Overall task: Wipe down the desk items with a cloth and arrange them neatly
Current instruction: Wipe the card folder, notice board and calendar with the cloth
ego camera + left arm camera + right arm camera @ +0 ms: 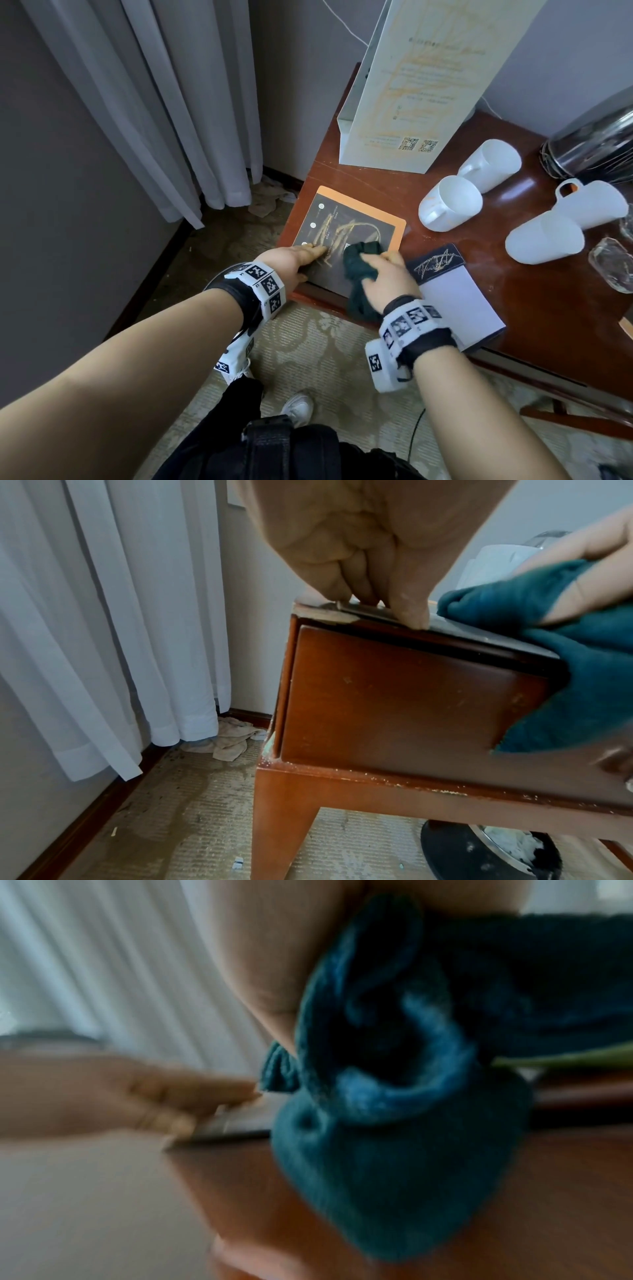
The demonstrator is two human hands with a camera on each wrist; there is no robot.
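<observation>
A dark card with an orange border (pixel 356 222) lies flat at the desk's near left corner. My left hand (pixel 298 257) presses straight fingers (pixel 411 615) on the card's near left edge. My right hand (pixel 387 274) grips a bunched teal cloth (pixel 359 270) (pixel 548 642) (pixel 394 1123) and holds it on the card's near right part; a tail of cloth hangs over the desk's front edge. In the blurred right wrist view the left hand (pixel 154 1096) lies flat on the card just left of the cloth.
A notepad with a dark cover flap (pixel 452 294) lies right of the card. Behind stand a tall cream folded sign (pixel 411 102), several white cups on their sides (pixel 448 202), a metal kettle (pixel 596 144) and glassware (pixel 613 267). Curtains (pixel 154 102) hang left of the wooden desk (pixel 548 308).
</observation>
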